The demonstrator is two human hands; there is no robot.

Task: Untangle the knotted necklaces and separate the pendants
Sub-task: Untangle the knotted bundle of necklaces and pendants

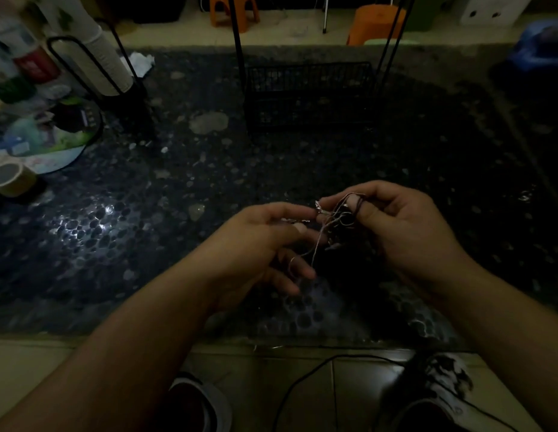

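Observation:
A tangle of thin necklace chains and dark cords (333, 218) hangs between my two hands above the dark pebble-patterned table (177, 194). My right hand (405, 226) pinches the knot between thumb and forefinger, with cords looped over the fingertips. My left hand (259, 244) holds a small silvery pendant (294, 220) and a loose strand (315, 247) that trails down past its fingers. The light is dim, and single chains within the knot are hard to tell apart.
A black wire basket (308, 98) stands at the back centre with two black rods rising beside it. A tape roll (9, 179), a round fan (50, 145), a stack of paper cups (106, 57) and bottles crowd the left side. Orange stools stand beyond the table.

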